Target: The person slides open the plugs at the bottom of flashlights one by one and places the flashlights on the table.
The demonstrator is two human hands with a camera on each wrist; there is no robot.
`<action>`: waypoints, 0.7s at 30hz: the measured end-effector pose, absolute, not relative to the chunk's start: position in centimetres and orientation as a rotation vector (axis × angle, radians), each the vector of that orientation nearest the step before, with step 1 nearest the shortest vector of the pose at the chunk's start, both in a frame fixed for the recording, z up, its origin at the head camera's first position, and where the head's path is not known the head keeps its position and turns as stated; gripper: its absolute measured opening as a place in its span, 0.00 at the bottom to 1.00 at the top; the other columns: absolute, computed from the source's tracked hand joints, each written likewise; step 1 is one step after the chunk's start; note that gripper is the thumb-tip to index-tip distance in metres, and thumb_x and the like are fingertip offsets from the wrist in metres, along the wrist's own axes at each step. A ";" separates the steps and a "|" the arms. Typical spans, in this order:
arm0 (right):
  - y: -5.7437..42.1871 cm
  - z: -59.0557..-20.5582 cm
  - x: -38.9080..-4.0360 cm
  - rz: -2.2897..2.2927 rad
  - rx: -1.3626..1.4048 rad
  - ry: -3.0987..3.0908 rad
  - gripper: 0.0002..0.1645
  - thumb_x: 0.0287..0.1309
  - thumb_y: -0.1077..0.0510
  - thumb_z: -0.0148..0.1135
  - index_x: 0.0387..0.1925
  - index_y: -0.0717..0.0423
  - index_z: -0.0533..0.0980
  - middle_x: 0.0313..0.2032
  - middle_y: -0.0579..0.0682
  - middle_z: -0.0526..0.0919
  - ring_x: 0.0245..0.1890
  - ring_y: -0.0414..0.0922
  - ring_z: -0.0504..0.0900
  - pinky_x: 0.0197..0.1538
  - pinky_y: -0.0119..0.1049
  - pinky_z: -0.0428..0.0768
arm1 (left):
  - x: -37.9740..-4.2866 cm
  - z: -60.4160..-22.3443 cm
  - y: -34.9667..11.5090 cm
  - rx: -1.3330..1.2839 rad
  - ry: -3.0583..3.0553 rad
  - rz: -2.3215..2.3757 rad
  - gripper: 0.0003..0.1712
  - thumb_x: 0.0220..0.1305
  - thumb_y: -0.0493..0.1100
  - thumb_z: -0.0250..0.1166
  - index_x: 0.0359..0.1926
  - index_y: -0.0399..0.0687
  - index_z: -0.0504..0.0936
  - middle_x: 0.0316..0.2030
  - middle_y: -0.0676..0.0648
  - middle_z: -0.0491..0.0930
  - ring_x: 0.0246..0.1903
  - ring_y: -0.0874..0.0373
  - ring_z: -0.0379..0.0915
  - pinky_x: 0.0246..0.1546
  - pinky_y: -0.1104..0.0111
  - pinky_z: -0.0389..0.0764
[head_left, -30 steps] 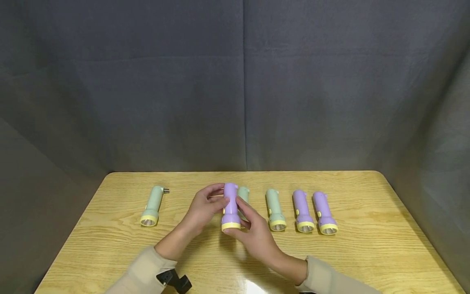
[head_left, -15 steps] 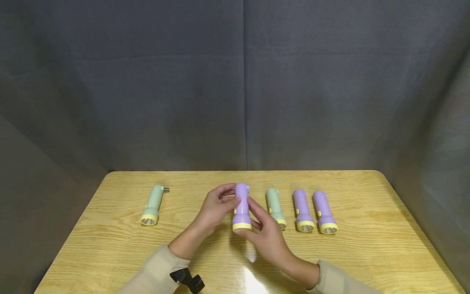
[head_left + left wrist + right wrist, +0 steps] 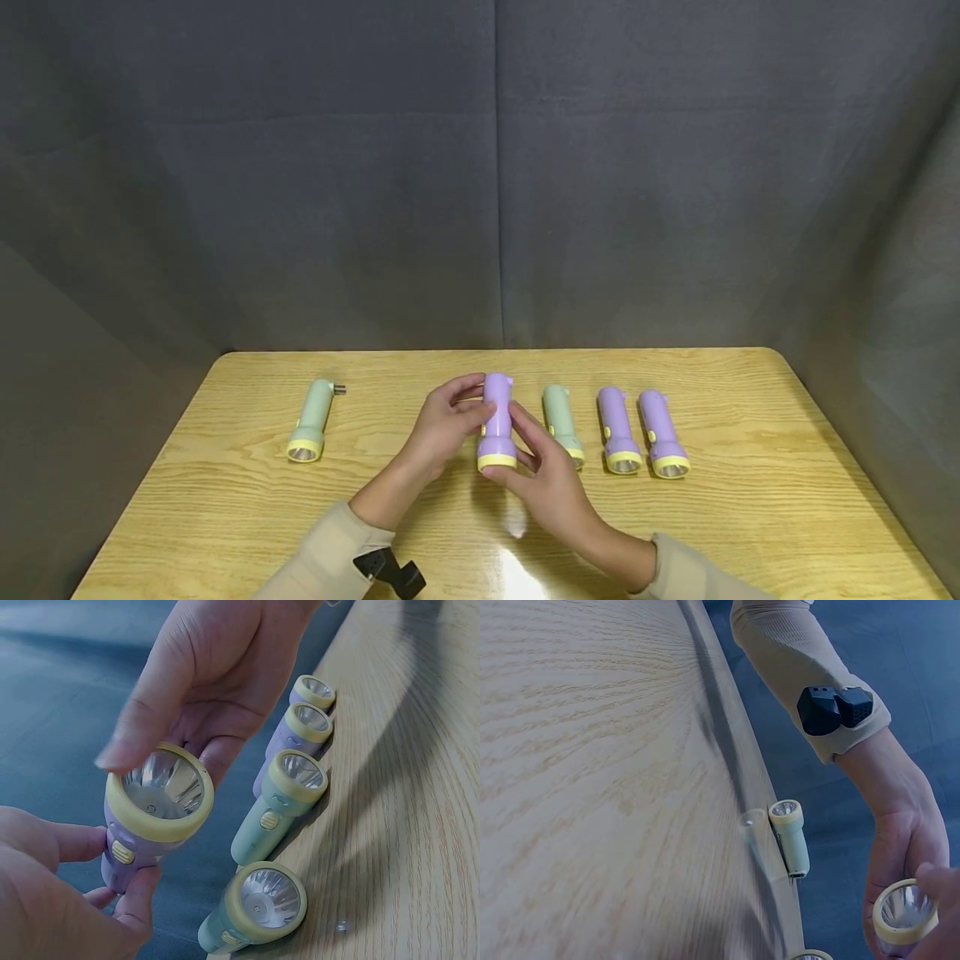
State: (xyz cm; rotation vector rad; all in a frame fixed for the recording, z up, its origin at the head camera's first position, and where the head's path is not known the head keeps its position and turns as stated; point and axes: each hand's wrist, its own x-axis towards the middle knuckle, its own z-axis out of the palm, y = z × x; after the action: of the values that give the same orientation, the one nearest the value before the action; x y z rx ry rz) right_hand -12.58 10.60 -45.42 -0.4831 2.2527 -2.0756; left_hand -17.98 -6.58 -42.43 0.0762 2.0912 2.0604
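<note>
A purple flashlight (image 3: 497, 421) with a yellow rim is raised above the table between both hands. My left hand (image 3: 441, 423) pinches its barrel between thumb and fingers, near the yellow switch. At the lens end, my right hand (image 3: 551, 479) grips the head, with the thumb at the rim. In the left wrist view the held flashlight (image 3: 154, 806) faces the camera with its lens. A green flashlight (image 3: 259, 907) lies on the table near it; in the head view the held one hides it.
On the wooden table (image 3: 225, 517), a green flashlight (image 3: 558, 421) and two purple flashlights (image 3: 618, 429) lie to the right in a row. Off to the left is another green flashlight (image 3: 311, 421) with a metal prong sticking out. A grey curtain (image 3: 480, 183) hangs behind.
Both hands have shifted right with the purple flashlight, covering a green one that showed behind it. Over the last half second they barely moved. The flashlights on the table stay put.
</note>
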 end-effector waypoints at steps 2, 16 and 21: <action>10.7 -45.3 -12.7 -2.103 -0.463 2.222 0.50 0.58 0.66 0.73 0.77 0.63 0.57 0.77 0.57 0.56 0.76 0.54 0.57 0.66 0.35 0.72 | -18.0 -42.4 -6.5 0.075 2.086 2.068 0.29 0.70 0.34 0.64 0.69 0.34 0.70 0.62 0.34 0.73 0.57 0.45 0.76 0.55 0.51 0.81; 10.8 -43.8 -13.7 -2.254 -0.202 2.115 0.29 0.69 0.65 0.62 0.69 0.65 0.68 0.67 0.60 0.73 0.70 0.54 0.70 0.62 0.31 0.76 | -17.9 -42.2 -6.1 0.125 2.131 2.112 0.29 0.69 0.32 0.65 0.69 0.37 0.72 0.62 0.39 0.74 0.57 0.47 0.75 0.52 0.55 0.82; 11.1 -43.3 -14.1 -2.249 -0.136 2.066 0.30 0.70 0.64 0.61 0.71 0.63 0.67 0.68 0.58 0.72 0.68 0.53 0.72 0.62 0.31 0.77 | -17.8 -42.1 -6.1 0.207 2.134 2.143 0.29 0.68 0.30 0.65 0.69 0.37 0.72 0.62 0.39 0.75 0.57 0.46 0.74 0.50 0.63 0.82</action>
State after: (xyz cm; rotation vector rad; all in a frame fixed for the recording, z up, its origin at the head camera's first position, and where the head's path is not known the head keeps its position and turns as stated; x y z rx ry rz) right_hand -14.08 11.06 -43.31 -0.1358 2.0664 -2.2491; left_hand -17.81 -6.11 -42.13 0.2067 2.1342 2.1425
